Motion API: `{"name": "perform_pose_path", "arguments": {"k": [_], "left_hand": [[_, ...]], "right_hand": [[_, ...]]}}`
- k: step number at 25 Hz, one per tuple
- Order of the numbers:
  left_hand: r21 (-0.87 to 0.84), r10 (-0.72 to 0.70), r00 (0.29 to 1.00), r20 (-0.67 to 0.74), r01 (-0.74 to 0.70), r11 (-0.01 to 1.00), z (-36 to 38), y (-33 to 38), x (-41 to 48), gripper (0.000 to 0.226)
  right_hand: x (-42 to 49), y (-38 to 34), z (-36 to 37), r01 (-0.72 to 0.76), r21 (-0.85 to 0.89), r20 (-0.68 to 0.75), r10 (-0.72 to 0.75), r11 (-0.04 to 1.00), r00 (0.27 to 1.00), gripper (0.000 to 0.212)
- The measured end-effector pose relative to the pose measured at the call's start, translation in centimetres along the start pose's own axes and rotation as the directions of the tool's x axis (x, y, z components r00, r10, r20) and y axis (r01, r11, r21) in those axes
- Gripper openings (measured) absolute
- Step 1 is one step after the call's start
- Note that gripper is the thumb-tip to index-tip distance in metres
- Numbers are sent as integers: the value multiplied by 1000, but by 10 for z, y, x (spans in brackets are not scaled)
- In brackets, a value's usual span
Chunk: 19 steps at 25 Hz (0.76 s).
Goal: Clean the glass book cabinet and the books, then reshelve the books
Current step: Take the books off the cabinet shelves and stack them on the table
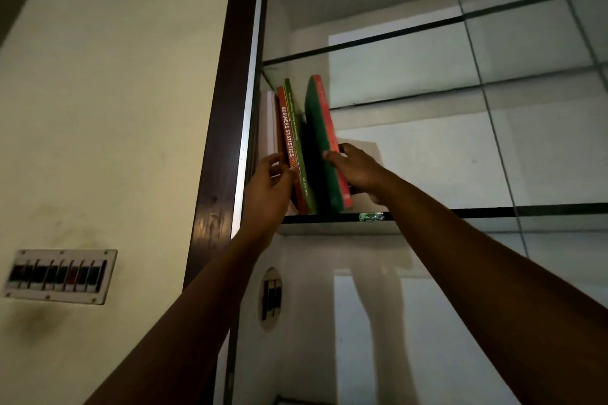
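Note:
A glass shelf (460,212) in the cabinet holds a few upright books at its left end. My left hand (268,194) touches the orange "Business Statistics" book (287,138) with curled fingers, next to a thin green book (297,148) and a pale book (268,122) against the frame. My right hand (357,171) grips a green and red book (324,141), which stands tilted, with a dark gap between it and the others.
The cabinet's dark wooden frame (223,108) runs up on the left. Another glass shelf (427,26) sits above, and the shelf space to the right holds nothing. A switch panel (59,276) is on the cream wall at the left.

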<state>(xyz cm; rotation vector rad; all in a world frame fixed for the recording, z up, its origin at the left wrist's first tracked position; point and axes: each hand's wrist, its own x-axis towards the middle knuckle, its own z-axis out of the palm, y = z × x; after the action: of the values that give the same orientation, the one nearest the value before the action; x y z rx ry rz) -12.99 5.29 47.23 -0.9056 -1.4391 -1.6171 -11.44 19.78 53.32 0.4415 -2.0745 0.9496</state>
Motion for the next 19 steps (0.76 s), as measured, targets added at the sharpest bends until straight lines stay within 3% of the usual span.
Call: {"name": "perform_pose_path", "arguments": {"k": [2, 4, 8, 14, 17, 19], "left_hand": [[128, 31, 1000, -5, -30, 991, 6, 3, 14, 39], [324, 73, 997, 21, -76, 943, 12, 6, 32, 42], [673, 173, 985, -8, -123, 729, 25, 3, 49, 60], [679, 198, 978, 66, -189, 710, 43, 14, 47, 45], [544, 168, 981, 98, -194, 816, 52, 14, 42, 46], [475, 109, 994, 23, -107, 874, 54, 12, 38, 45]], "right_hand": [[-2, 7, -7, 18, -154, -163, -43, 988, 986, 44], [-5, 12, -10, 0, -199, -189, -38, 980, 981, 57], [-6, 17, -11, -54, -225, -219, 4, 973, 976, 57], [-8, 15, -8, -50, -337, -270, -46, 940, 962, 53], [-16, 14, -18, -33, -442, -307, -117, 897, 944, 48], [-23, 13, -27, -27, -483, -339, -159, 875, 927, 45]]}}
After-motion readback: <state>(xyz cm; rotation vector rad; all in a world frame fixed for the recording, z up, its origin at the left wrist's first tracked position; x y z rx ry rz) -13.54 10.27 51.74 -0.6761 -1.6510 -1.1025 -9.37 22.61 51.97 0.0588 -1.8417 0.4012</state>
